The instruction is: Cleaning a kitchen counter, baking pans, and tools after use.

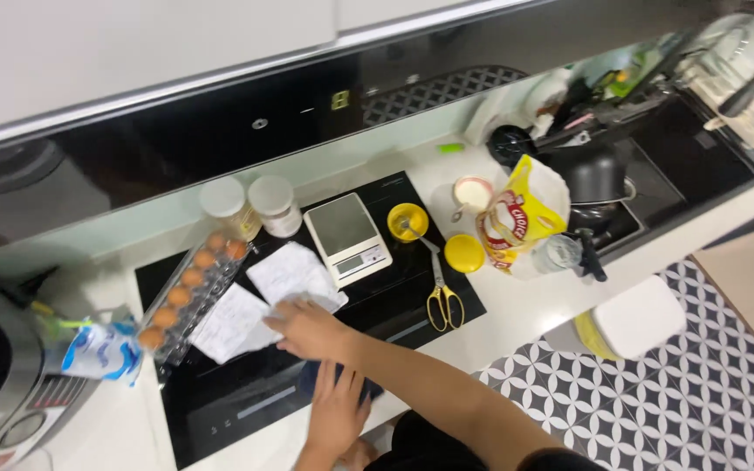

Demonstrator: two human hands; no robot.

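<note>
Paper sheets [259, 296] lie on the black cooktop [237, 401], under the fingertips of one hand. The right hand [307, 330] rests flat on them, fingers spread. The left hand [338, 410] presses flat, fingers together, on a dark cloth [373, 388] just behind. Egg tray [189, 292] beyond the papers; scale [348, 237] and yellow scissors [443, 296] off to the right.

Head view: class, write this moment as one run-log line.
right hand: on paper sheets | left hand: flat on black cooktop | nearby: egg tray, scale, yellow scissors
</note>
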